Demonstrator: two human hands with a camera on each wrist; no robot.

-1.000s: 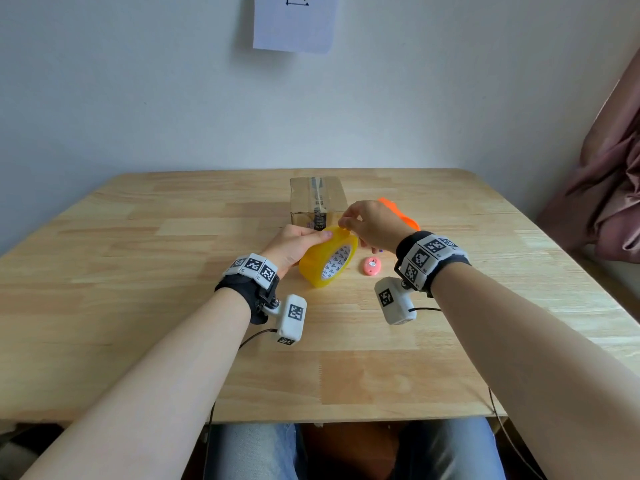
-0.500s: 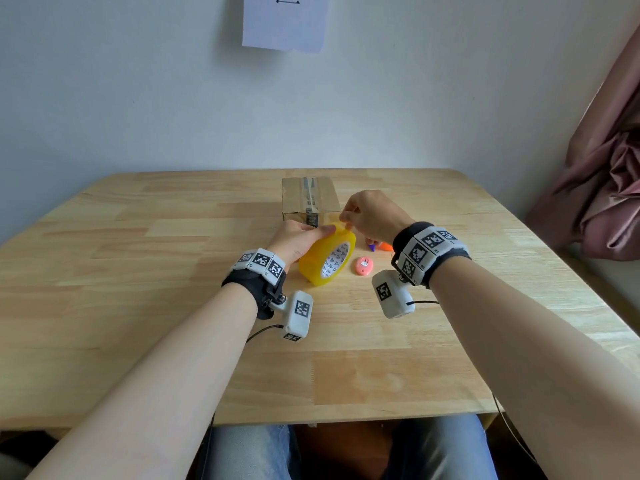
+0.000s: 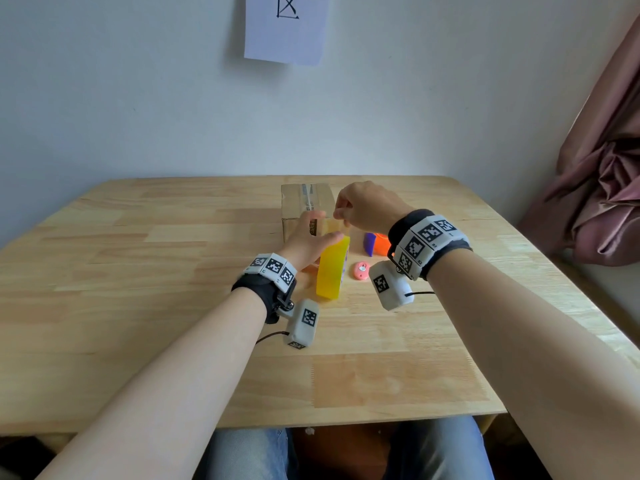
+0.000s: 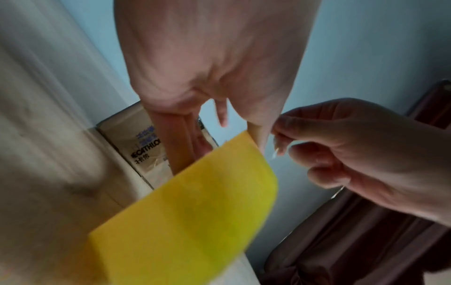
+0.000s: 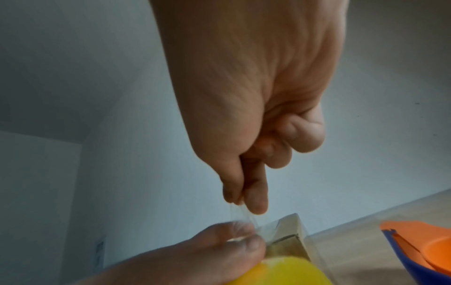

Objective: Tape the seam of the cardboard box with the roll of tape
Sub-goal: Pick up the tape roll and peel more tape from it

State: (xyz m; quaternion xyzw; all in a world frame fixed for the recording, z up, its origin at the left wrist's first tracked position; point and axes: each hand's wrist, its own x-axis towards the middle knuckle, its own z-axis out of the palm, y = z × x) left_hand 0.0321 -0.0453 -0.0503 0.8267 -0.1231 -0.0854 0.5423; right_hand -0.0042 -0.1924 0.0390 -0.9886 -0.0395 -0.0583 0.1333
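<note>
While the roll of tape point(image 3: 331, 268) stands on edge on the wooden counter point(image 3: 138, 271), just in front of the cardboard box point(image 3: 304, 206), both hands work at its top. The box sits near the far middle of the counter with a strip of clear tape along its top seam. The left hand point(image 3: 308, 239) reaches forward from a low, nearly level forearm, palm against the left side of the roll, fingers point(image 4: 180, 135) running up past the far rim and thumb lying over the top edge, so it grips the roll and keeps it upright. The right hand point(image 3: 367, 209) hangs above the roll from a raised wrist, its fingers curled; thumb and forefinger point(image 5: 253, 192) are pressed together on a thin, clear loose end of tape point(image 5: 240, 216) that stretches down toward the left thumb and the top of the roll. Right of the roll lie a small pink round thing point(image 3: 362, 270) and an orange and blue tool point(image 3: 375, 244), both apart from the hands. A sheet of paper point(image 3: 285, 27) hangs on the wall behind.
</note>
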